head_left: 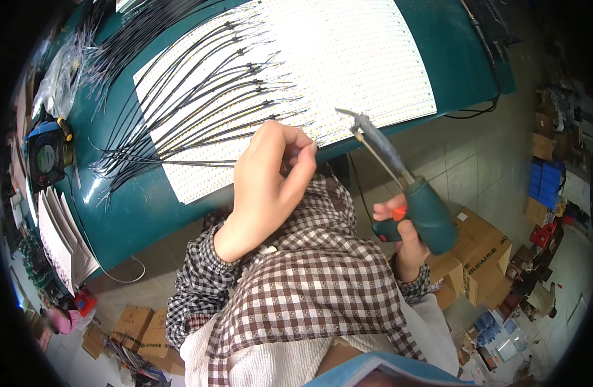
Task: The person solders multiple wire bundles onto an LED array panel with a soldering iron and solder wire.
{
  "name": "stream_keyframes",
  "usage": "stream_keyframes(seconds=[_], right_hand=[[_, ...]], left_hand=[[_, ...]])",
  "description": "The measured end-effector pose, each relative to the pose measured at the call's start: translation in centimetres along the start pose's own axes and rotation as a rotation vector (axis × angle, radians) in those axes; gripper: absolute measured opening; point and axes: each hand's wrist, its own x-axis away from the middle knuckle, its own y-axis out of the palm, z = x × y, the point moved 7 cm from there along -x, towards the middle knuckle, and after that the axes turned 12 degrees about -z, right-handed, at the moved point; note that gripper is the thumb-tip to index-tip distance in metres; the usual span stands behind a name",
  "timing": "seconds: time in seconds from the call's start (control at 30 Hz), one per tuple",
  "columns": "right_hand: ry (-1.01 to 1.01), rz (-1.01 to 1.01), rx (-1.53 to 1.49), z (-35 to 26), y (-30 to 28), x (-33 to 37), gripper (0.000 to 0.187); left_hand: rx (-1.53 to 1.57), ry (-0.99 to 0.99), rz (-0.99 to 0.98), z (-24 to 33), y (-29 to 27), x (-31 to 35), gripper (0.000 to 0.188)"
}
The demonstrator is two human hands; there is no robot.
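My right hand (406, 242) is wrapped round the grip of a dark green soldering gun (431, 216) with a red-orange trigger. Its thin metal tip (348, 113) points up and left, over the near edge of a white LED board panel (367, 77). My left hand (267, 184) is bent into a pinch at the panel's near edge. From behind it runs a black cable (203, 164), and its thumb and forefinger close around the hidden end. Several other black cables (225, 93) lie in a row on the panel, their thin coloured wires fanned toward the middle.
The panel lies on a green table (132, 222). More black cables (132, 39) and a clear plastic bag (58, 77) are at the far left. A black fan-like device (50, 151) and white sheets (64, 238) sit at the left edge. Cardboard boxes (480, 251) stand on the floor to the right.
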Motion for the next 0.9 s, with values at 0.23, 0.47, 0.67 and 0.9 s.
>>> stream_keyframes(seconds=[0.23, 0.47, 0.67, 0.9], right_hand=[[0.117, 0.062, 0.014, -0.2, 3.9, -7.1, 0.042], [0.125, -0.026, 0.339, 0.9, 4.6, -7.9, 0.045], [0.183, -0.028, 0.286, 1.1, 4.7, -8.0, 0.047], [0.127, 0.015, 0.154, 1.3, 5.0, -7.7, 0.032]], left_hand=[[0.292, -0.057, -0.046, 0.4, 0.8, 1.0, 0.01], [0.469, -0.112, -0.073, 0.0, 1.2, 1.4, 0.009], [0.47, -0.17, -0.077, -0.5, 1.5, 1.7, 0.009], [0.533, -0.14, 0.005, -1.0, 2.0, 2.0, 0.009]])
